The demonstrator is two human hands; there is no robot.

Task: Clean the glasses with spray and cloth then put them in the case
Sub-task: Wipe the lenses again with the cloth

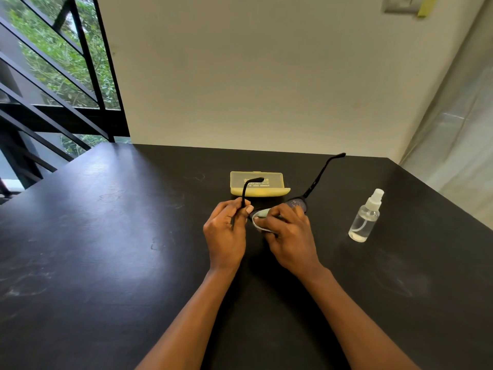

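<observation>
Left hand (226, 231) curled round the near temple of the black glasses (298, 203), gripping by the hinge. Right hand (286, 233) pinching a pale cloth (261, 218) onto the lens just beside the left thumb. Frame held above the table (106, 236), long axis running left to right and rising toward the right; both temples open, pointing away toward the wall. Beyond the hands, yellow case (257, 184), shut, lying flat. Right of the right hand, clear spray bottle (365, 217), upright.
</observation>
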